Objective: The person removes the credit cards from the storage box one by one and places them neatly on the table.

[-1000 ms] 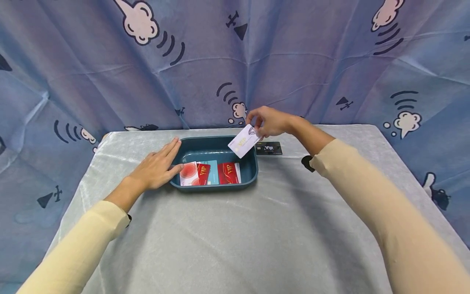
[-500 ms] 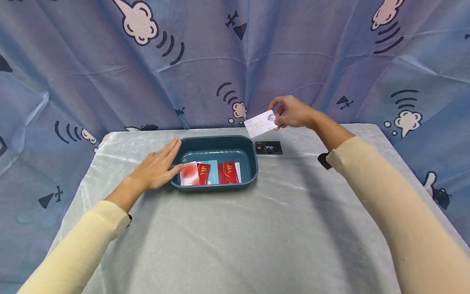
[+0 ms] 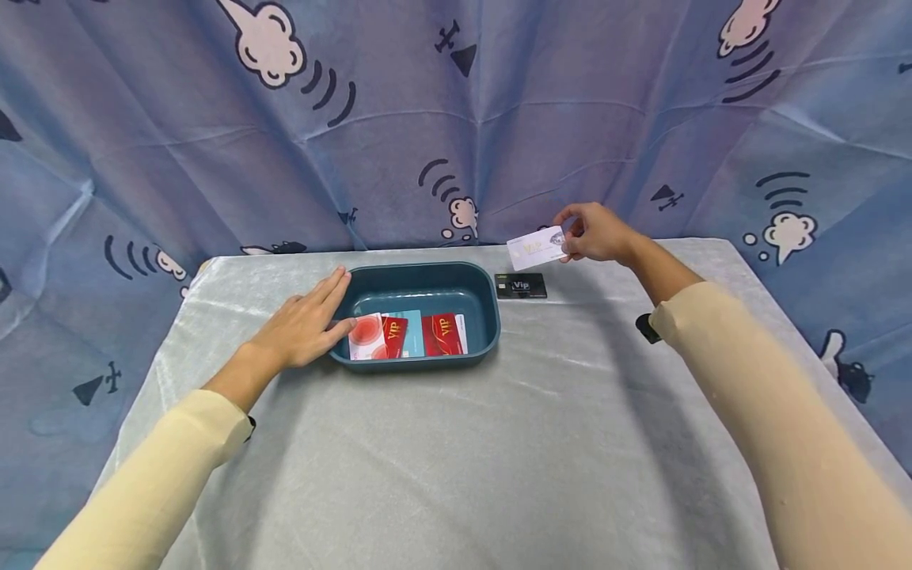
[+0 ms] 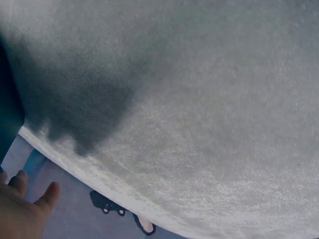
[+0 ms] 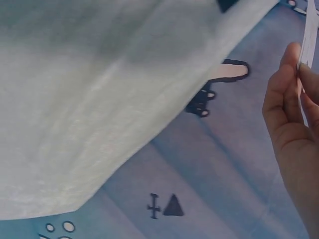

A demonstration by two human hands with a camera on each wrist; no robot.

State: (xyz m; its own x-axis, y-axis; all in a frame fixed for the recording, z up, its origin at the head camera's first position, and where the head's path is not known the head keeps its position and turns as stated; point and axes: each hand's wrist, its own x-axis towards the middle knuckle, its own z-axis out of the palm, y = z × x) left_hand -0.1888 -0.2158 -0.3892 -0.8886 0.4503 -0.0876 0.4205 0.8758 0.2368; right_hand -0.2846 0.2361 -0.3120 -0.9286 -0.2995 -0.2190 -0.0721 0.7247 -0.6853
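From my end, L to R: the L hand [image 3: 302, 323] lies at the L end of the dark teal box [image 3: 420, 277], fingers straight and gripping nothing, thumb over the rim. The box sits near the counter's [image 3: 442, 451] far edge, a bit L of ctr. Along its near side I've got a white card w/ a red circle [image 3: 366, 336], then a red card [image 3: 395, 336], a light-blue card [image 3: 413, 334] and a 2nd red card [image 3: 442, 336] w/ a white edge [image 3: 461, 335] showing past its R side, prob. another card. Just outside the box's R end, a black card [image 3: 521, 286] lies flat on the counter. Beyond it, the R hand [image 3: 597, 232] is clamped on a white VIP card [image 3: 536, 247] btwn thumb and fingers, held up by the far edge, R of ctr; the R wrist view confirms the pinch. Progress, my call: partway thru the card handling, w/ at least 4 in the box, 1 on the counter and 1 in hand, not yet set down; can't tell from this how many are left. Writing: "VIP" on both reds, "Vip" on the black, gold "VIP" on the white one in hand. Smaller print's too tiny to read, and no brand I can make out.
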